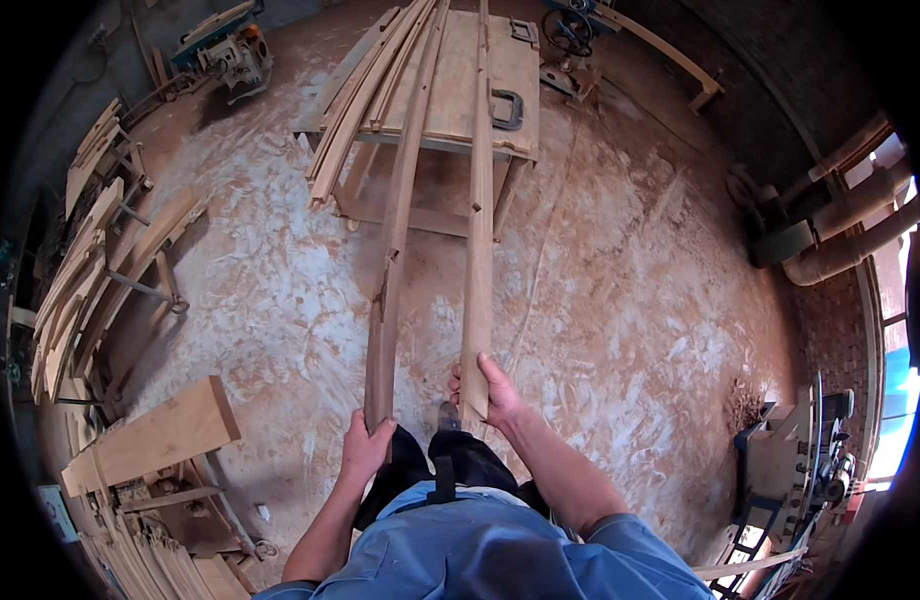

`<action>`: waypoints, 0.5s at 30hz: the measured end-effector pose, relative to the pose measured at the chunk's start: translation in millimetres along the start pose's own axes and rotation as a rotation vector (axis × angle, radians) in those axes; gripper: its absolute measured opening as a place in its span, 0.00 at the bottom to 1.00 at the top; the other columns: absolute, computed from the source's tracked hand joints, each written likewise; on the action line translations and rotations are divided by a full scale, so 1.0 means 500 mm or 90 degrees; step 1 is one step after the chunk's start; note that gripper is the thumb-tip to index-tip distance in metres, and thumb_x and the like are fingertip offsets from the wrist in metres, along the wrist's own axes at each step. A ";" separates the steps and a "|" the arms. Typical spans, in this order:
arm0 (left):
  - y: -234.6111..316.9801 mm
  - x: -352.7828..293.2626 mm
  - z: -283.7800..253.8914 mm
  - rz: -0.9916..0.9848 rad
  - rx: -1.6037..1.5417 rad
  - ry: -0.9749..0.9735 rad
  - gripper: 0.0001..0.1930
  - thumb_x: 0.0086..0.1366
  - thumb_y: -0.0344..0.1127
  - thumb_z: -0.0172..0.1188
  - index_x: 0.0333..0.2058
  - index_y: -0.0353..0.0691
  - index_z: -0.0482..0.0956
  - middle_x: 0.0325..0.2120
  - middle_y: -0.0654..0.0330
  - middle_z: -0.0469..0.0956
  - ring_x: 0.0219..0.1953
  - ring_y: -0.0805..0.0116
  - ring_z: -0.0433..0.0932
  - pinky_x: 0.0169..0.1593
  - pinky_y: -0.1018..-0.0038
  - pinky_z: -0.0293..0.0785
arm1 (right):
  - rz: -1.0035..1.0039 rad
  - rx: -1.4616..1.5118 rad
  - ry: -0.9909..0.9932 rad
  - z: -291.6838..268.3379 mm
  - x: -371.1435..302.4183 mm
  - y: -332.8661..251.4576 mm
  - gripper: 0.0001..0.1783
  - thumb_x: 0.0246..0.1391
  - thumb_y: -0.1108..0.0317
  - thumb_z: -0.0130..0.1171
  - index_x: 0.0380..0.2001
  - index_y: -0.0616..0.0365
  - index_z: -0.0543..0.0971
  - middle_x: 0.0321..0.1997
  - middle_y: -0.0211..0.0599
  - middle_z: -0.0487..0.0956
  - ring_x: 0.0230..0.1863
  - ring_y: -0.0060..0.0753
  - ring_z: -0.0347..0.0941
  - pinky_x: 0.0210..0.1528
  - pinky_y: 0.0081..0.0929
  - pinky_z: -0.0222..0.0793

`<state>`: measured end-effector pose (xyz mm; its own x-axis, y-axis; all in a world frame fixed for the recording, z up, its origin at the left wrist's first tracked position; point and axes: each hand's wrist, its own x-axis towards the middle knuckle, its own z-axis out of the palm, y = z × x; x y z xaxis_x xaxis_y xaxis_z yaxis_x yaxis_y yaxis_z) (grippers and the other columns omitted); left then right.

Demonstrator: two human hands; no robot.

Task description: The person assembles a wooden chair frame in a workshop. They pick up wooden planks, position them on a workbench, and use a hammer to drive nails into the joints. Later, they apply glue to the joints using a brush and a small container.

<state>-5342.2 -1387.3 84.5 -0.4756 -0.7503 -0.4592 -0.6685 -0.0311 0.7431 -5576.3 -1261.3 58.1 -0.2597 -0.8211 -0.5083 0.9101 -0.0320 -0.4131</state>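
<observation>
My left hand [366, 446] is closed round the near end of a long, darker wooden strip [392, 270]. In my right hand [495, 392] is the near end of a second long strip, paler wood [478, 270], with the thumb along its side. Both strips run away from me, apart from each other, over the wooden worktable [460, 100]. Small dark knots or marks show along them. Several more wooden strips [352, 120] lie bunched on the table's left side.
Two C-clamps, the nearer one black [507, 110], sit at the table's right edge. Racks of boards [90, 270] line the left wall, with a thick plank [152, 436] nearer. Machines [230, 58] stand far left and at lower right [790, 470]. Ducts [830, 230] run along the right wall. Sawdust covers the floor.
</observation>
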 end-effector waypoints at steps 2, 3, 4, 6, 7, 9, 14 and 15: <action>-0.010 -0.009 -0.004 0.024 -0.004 -0.002 0.25 0.61 0.46 0.62 0.49 0.32 0.70 0.35 0.43 0.81 0.39 0.51 0.82 0.45 0.62 0.76 | 0.034 0.101 -0.024 0.007 -0.010 -0.011 0.29 0.66 0.39 0.43 0.46 0.57 0.71 0.37 0.44 0.76 0.36 0.37 0.75 0.40 0.43 0.75; -0.008 -0.011 -0.007 0.037 -0.019 -0.008 0.25 0.61 0.45 0.62 0.49 0.31 0.70 0.34 0.44 0.80 0.38 0.52 0.82 0.44 0.62 0.76 | 0.018 0.090 -0.033 0.015 -0.016 -0.015 0.29 0.66 0.39 0.43 0.47 0.55 0.71 0.36 0.42 0.76 0.35 0.38 0.75 0.42 0.42 0.74; -0.010 -0.013 -0.005 0.048 -0.037 -0.015 0.25 0.61 0.45 0.61 0.49 0.31 0.70 0.33 0.45 0.80 0.37 0.53 0.81 0.43 0.62 0.76 | 0.011 0.107 -0.028 0.019 -0.020 -0.015 0.28 0.66 0.39 0.42 0.48 0.54 0.71 0.36 0.41 0.76 0.35 0.37 0.75 0.41 0.41 0.74; -0.028 -0.011 -0.003 0.018 -0.063 -0.059 0.25 0.62 0.42 0.60 0.50 0.30 0.68 0.34 0.47 0.79 0.38 0.59 0.80 0.43 0.64 0.75 | -0.001 0.139 -0.015 0.019 -0.016 -0.005 0.28 0.67 0.38 0.41 0.50 0.52 0.70 0.36 0.39 0.77 0.35 0.37 0.75 0.40 0.40 0.74; -0.032 -0.005 -0.004 0.007 -0.079 -0.077 0.24 0.62 0.41 0.59 0.51 0.30 0.68 0.35 0.47 0.78 0.38 0.62 0.79 0.42 0.65 0.75 | 0.000 0.133 -0.014 0.017 -0.014 -0.007 0.28 0.66 0.38 0.42 0.52 0.51 0.70 0.36 0.37 0.77 0.34 0.35 0.74 0.39 0.40 0.73; -0.039 -0.003 -0.010 -0.011 -0.104 -0.102 0.24 0.62 0.40 0.58 0.52 0.30 0.67 0.36 0.49 0.77 0.38 0.65 0.78 0.42 0.66 0.75 | 0.004 0.119 -0.017 0.015 -0.011 -0.001 0.30 0.65 0.37 0.44 0.55 0.48 0.69 0.35 0.33 0.76 0.33 0.32 0.72 0.38 0.39 0.71; -0.022 -0.013 -0.030 -0.065 -0.209 -0.138 0.24 0.62 0.37 0.57 0.53 0.31 0.66 0.38 0.53 0.76 0.38 0.67 0.77 0.41 0.68 0.74 | -0.001 0.085 -0.001 0.044 -0.013 0.008 0.31 0.63 0.35 0.45 0.56 0.46 0.69 0.34 0.30 0.76 0.33 0.30 0.71 0.34 0.35 0.69; -0.016 -0.015 -0.037 -0.069 -0.226 -0.172 0.23 0.63 0.39 0.55 0.53 0.32 0.66 0.38 0.56 0.75 0.37 0.69 0.75 0.40 0.71 0.74 | -0.004 0.104 -0.015 0.047 -0.016 0.009 0.31 0.63 0.35 0.46 0.56 0.46 0.69 0.34 0.30 0.76 0.32 0.30 0.70 0.33 0.35 0.68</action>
<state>-5322.9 -1393.7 90.8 -0.5779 -0.5321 -0.6188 -0.5075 -0.3595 0.7831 -5562.6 -1268.1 78.3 -0.2591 -0.8338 -0.4876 0.9496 -0.1276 -0.2864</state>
